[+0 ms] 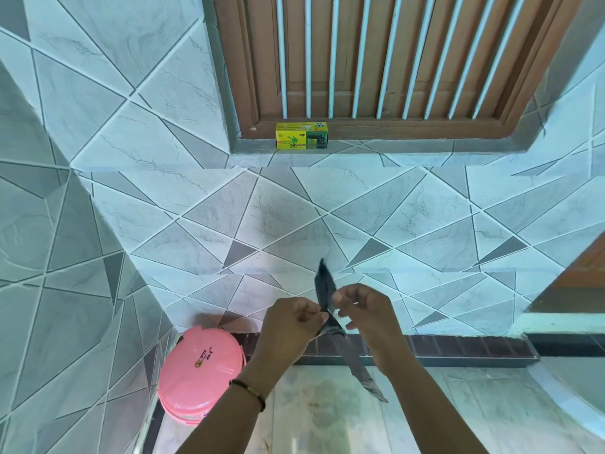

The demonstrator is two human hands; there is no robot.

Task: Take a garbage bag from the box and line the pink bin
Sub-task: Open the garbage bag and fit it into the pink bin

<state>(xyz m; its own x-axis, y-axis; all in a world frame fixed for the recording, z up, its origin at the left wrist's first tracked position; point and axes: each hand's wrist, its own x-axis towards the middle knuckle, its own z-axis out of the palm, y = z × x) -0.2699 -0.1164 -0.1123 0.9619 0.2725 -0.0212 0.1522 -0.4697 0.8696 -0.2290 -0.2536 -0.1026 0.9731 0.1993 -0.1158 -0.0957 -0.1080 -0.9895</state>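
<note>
- Tiled wall (183,132): grey and pale blue, angular pattern, fills most of the view.
- Wooden window frame (386,127) with white vertical bars, top centre, set in the wall.
- Pink bin (199,368): round, lid closed, dark marks on the lid; standing on the floor at lower left, against the wall corner, below and left of the hands. Unlined as far as visible.
- Garbage bag (355,358): black, glossy, folded into a long narrow strip; running diagonally from a pointed tip above the hands down to lower right, hanging in the air in front of the wall, well apart from the bin.
- Left hand (288,326): raised in front of the chest, fingers curled, thumb and fingertips pinching the bag strip near its middle. Thin dark bracelet (248,389) on the wrist.
- Right hand (366,309): level with and just beside the left, fingers curled, pinching the same strip from the other side.
- Box (301,136): yellow-green, small, printed "eco bin", resting on the window ledge, well above the hands.
</note>
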